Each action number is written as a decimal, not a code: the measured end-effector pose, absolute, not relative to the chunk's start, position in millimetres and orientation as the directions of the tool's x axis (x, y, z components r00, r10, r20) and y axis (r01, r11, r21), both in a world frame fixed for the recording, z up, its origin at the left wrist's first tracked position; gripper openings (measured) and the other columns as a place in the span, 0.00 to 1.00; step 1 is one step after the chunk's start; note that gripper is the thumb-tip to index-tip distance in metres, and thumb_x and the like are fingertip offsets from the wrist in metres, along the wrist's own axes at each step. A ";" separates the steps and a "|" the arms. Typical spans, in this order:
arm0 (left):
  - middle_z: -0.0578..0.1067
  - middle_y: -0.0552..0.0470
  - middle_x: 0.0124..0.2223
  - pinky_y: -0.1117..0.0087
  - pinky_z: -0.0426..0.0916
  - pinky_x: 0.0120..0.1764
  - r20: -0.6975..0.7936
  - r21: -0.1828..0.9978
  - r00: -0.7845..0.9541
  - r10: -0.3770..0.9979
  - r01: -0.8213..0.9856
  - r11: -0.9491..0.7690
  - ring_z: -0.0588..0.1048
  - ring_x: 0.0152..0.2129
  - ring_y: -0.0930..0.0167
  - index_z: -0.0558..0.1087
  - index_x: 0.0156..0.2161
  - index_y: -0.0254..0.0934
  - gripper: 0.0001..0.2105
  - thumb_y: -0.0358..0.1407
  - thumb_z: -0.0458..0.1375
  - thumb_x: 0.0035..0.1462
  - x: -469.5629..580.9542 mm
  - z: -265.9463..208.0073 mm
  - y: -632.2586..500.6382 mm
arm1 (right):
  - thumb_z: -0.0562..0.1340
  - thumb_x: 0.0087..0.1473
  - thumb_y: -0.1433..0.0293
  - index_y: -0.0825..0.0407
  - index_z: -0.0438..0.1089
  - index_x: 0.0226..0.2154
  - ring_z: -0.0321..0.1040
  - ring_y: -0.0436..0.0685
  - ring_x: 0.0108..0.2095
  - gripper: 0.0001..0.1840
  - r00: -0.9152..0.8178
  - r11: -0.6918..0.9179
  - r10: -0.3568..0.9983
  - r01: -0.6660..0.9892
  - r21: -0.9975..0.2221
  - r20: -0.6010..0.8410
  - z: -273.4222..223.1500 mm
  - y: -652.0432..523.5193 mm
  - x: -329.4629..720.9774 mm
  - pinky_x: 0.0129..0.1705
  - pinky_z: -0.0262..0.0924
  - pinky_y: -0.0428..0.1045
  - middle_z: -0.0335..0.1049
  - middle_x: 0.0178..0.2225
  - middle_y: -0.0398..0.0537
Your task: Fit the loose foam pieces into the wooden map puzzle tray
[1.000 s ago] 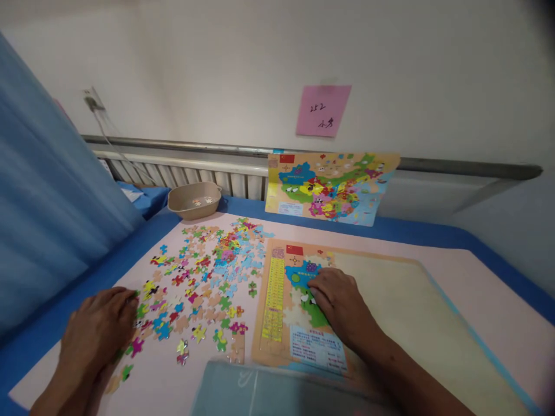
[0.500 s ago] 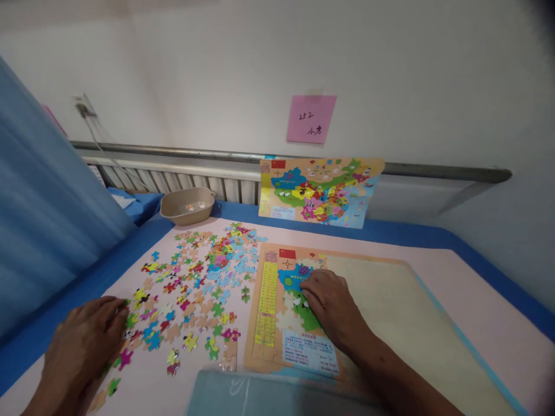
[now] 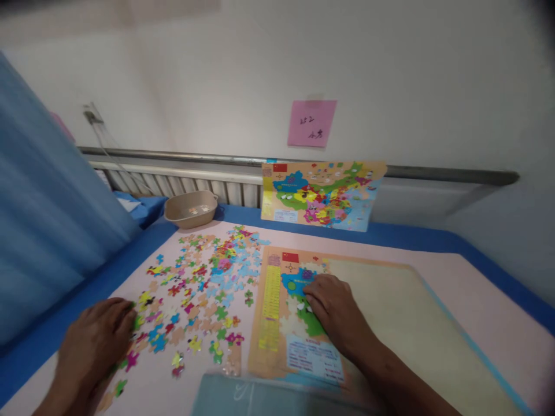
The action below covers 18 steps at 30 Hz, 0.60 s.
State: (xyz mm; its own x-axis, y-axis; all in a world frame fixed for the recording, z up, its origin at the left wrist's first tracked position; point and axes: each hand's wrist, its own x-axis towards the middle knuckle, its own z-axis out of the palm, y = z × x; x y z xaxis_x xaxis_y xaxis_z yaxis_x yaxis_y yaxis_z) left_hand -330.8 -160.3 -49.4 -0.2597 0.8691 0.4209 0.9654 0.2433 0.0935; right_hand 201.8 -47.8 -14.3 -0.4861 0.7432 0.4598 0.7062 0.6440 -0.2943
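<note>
My right hand (image 3: 332, 309) rests on the partly assembled map puzzle (image 3: 271, 306), fingers bent and together over its blue and green parts. Whatever lies under those fingertips is hidden. At the left edge of the spread of loose jigsaw pieces (image 3: 206, 312), my left hand (image 3: 97, 338) is closed, with its fingers curled downward. Green and yellow pieces show right beside its fingertips; I cannot make out what it holds. Left and lower parts of the puzzle are filled with joined pieces, while the pale tray base (image 3: 390, 312) shows on the right.
A printed map picture (image 3: 321, 196) leans upright against the wall rail (image 3: 451, 173). Behind the loose pieces stands a beige basin (image 3: 191, 211) with a few pieces inside. A pale blue-green box or cover (image 3: 260, 398) lies at the front edge. A blue curtain (image 3: 52, 202) hangs at left.
The view has shifted slightly, so everything appears a little lower and further right. Both hands keep nearly the same places relative to the puzzle and the loose pieces.
</note>
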 end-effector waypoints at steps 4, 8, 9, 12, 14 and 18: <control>0.83 0.44 0.52 0.55 0.72 0.52 0.390 0.002 -0.231 0.891 0.968 0.250 0.79 0.47 0.58 0.83 0.44 0.40 0.22 0.46 0.48 0.67 -318.1 -40.1 -162.2 | 0.48 0.77 0.58 0.46 0.75 0.40 0.71 0.64 0.45 0.24 -0.490 0.691 0.657 0.694 -0.200 0.573 -20.3 -42.8 204.5 0.45 0.57 0.58 0.77 0.40 0.47; 0.83 0.44 0.51 0.54 0.72 0.53 0.421 0.030 -0.248 0.873 0.965 0.260 0.78 0.48 0.57 0.83 0.41 0.42 0.18 0.44 0.50 0.67 -312.6 -37.3 -161.8 | 0.49 0.77 0.55 0.45 0.77 0.39 0.74 0.63 0.44 0.25 -0.498 0.711 0.611 0.687 -0.151 0.615 -25.5 -35.9 206.1 0.43 0.60 0.58 0.78 0.39 0.45; 0.83 0.45 0.51 0.54 0.72 0.53 0.429 0.044 -0.249 0.869 0.966 0.255 0.78 0.48 0.57 0.83 0.40 0.42 0.18 0.44 0.51 0.67 -312.4 -37.6 -161.9 | 0.48 0.77 0.55 0.45 0.78 0.39 0.74 0.63 0.44 0.26 -0.500 0.713 0.603 0.687 -0.140 0.622 -25.8 -34.8 206.3 0.43 0.61 0.58 0.79 0.39 0.45; 0.83 0.45 0.50 0.54 0.72 0.53 0.446 0.077 -0.242 0.862 0.970 0.232 0.78 0.46 0.58 0.82 0.39 0.42 0.16 0.44 0.52 0.67 -312.8 -39.4 -162.5 | 0.48 0.77 0.54 0.46 0.79 0.38 0.76 0.63 0.43 0.28 -0.511 0.717 0.580 0.690 -0.100 0.634 -26.0 -32.3 207.7 0.43 0.63 0.59 0.79 0.39 0.46; 0.83 0.45 0.50 0.54 0.71 0.53 0.453 0.093 -0.239 0.859 0.971 0.221 0.78 0.47 0.58 0.82 0.39 0.43 0.16 0.44 0.53 0.67 -313.1 -40.3 -162.7 | 0.48 0.76 0.54 0.46 0.80 0.37 0.76 0.64 0.43 0.28 -0.526 0.718 0.574 0.691 -0.078 0.627 -28.1 -30.2 209.4 0.42 0.64 0.59 0.80 0.39 0.47; 0.83 0.45 0.49 0.55 0.71 0.52 0.451 0.100 -0.234 0.861 0.972 0.212 0.78 0.46 0.59 0.82 0.38 0.42 0.16 0.43 0.53 0.68 -312.9 -40.4 -162.6 | 0.50 0.75 0.54 0.44 0.81 0.39 0.76 0.65 0.44 0.27 -0.531 0.722 0.565 0.689 -0.067 0.631 -41.6 -23.1 215.0 0.45 0.66 0.61 0.80 0.41 0.47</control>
